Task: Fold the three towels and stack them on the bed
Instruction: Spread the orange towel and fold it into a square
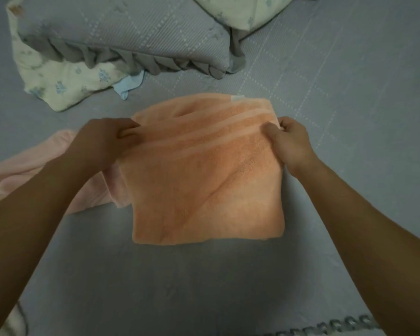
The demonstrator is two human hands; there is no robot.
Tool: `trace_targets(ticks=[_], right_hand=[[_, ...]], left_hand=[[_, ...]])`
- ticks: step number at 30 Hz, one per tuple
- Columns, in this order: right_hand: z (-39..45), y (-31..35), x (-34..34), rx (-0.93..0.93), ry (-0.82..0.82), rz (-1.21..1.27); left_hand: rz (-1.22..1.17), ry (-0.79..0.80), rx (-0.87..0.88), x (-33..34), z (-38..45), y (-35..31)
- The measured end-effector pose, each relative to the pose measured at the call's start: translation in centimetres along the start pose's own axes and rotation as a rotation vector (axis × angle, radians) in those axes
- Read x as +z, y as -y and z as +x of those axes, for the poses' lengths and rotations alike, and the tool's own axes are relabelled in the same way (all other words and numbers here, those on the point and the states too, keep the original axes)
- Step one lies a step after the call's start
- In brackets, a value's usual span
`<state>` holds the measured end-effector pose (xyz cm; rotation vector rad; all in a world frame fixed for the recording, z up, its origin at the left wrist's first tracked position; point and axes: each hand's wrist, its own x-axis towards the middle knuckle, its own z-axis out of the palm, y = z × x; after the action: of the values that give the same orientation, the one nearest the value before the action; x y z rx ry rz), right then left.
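An orange towel (204,180) lies folded over on the grey bed cover (349,117) in the middle of the view, a white label at its far edge. My left hand (102,139) pinches its upper left corner. My right hand (289,141) pinches the upper right edge. A pale pink towel (34,173) lies crumpled to the left, partly under my left arm and under the orange towel's left side. A small piece of light blue cloth (127,86) peeks out beneath the pillows; I cannot tell if it is a towel.
A grey pillow with a ruffled edge (131,35) lies at the back on a cream floral pillow (58,81). Another floral pillow (247,10) sits at the top right. A ruffled trim (325,328) runs along the bottom edge.
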<state>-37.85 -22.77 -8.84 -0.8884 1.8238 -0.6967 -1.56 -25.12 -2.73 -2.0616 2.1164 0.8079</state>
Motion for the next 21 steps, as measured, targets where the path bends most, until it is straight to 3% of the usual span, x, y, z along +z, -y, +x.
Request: trace_targets(ticks=[4, 7, 9, 12, 14, 18, 21], right_hand=[[-0.3, -0.5, -0.2, 0.108, 0.170, -0.096], [-0.8, -0.5, -0.6, 0.002, 0.164, -0.073], [-0.9, 0.0, -1.0, -0.103, 0.130, 0.004], [0.1, 1.1, -1.3, -0.200, 0.033, 0.078], [1.8, 1.4, -0.7, -0.172, -0.013, 0.065], [2.6, -1.2, 1.0, 0.013, 0.024, -0.191], [-1.3, -4.0, 1.3, 0.019, -0.006, -0.203]], left_hand=[[0.011, 0.069, -0.038, -0.5, -0.4, -0.5], [0.239, 0.102, -0.055, -1.5, -0.4, -1.1], [0.277, 0.024, -0.050, -3.3, 0.0, -1.4], [0.018, -0.166, -0.096, -6.6, 2.2, -1.3], [-0.216, -0.287, -0.203, -6.6, 4.9, -1.1], [-0.361, -0.150, -0.497, 0.0, 7.0, -0.6], [-0.378, -0.220, -0.653, 6.0, 1.3, -0.9]])
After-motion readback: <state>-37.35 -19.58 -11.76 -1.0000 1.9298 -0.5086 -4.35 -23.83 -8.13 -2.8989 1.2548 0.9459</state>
